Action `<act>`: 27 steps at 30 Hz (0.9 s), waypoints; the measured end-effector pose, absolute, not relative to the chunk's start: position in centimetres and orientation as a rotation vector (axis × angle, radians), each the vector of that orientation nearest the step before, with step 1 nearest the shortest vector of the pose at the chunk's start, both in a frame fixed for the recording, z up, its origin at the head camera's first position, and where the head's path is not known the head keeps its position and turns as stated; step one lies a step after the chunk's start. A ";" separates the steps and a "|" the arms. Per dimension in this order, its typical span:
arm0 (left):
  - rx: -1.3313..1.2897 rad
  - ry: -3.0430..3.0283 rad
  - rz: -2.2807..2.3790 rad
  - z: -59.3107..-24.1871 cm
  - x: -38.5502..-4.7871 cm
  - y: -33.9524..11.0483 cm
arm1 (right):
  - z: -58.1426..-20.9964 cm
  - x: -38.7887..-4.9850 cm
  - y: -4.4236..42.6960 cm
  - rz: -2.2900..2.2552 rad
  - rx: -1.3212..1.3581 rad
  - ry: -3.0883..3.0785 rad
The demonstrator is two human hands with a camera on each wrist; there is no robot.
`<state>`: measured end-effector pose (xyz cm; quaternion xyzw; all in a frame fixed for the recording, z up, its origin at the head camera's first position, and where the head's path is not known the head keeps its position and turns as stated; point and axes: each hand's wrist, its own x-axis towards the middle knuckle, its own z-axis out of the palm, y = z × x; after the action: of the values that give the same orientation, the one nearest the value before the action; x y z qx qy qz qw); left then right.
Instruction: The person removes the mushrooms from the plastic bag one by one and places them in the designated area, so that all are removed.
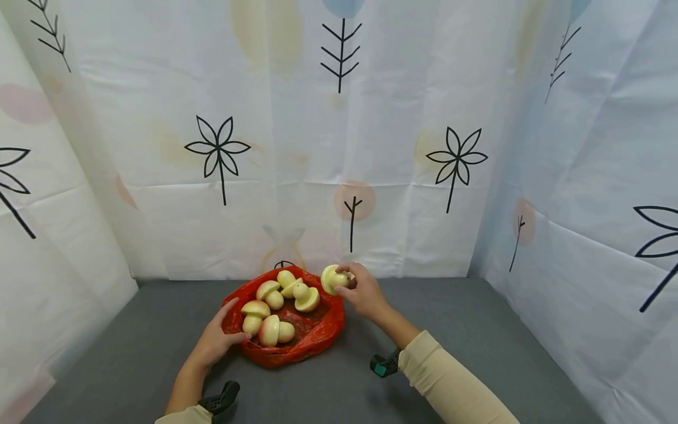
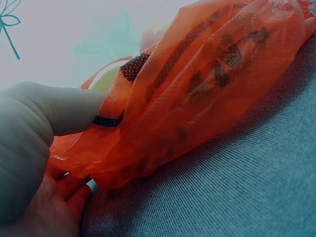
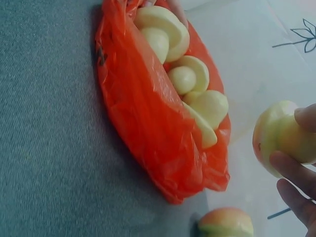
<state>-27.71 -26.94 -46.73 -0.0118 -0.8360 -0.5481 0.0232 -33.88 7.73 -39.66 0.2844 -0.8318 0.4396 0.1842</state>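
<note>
Above the right rim of a red plastic bag [image 1: 328,330], my right hand [image 1: 365,294] holds a mushroom-shaped object [image 1: 331,279], pale yellow with a rounded cap. In the right wrist view, its stem end is between the thumb and fingers of the right hand [image 3: 301,173]. My left hand [image 1: 217,338] grips the bag's left side. The left wrist view has its thumb [image 2: 74,108] over the bag's edge and the fingers beneath. Several similar mushroom-shaped objects [image 1: 269,331] lie inside the opened bag, some with pinkish caps.
The bag stands on a grey cloth-covered table [image 1: 424,318]. In the right wrist view, another mushroom-shaped object [image 3: 226,223] lies outside the bag. White patterned curtains [image 1: 296,147] enclose the back and sides. Each wrist wears a dark band [image 1: 385,364].
</note>
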 end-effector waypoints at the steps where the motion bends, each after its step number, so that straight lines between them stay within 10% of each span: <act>1: -0.039 -2.589 -1.695 -46.7 -27.7 -27.0 | -39.7 -33.9 7.9 1.247 0.798 -2.341; 27: -0.015 -2.607 -1.695 -46.6 -27.5 -27.0 | -43.6 -33.6 13.4 1.200 0.649 -2.381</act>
<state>-27.50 -27.01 -46.59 -0.0048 -0.8383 -0.5449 0.0161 -33.64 13.43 -43.62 0.2318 -0.8506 0.4286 0.1975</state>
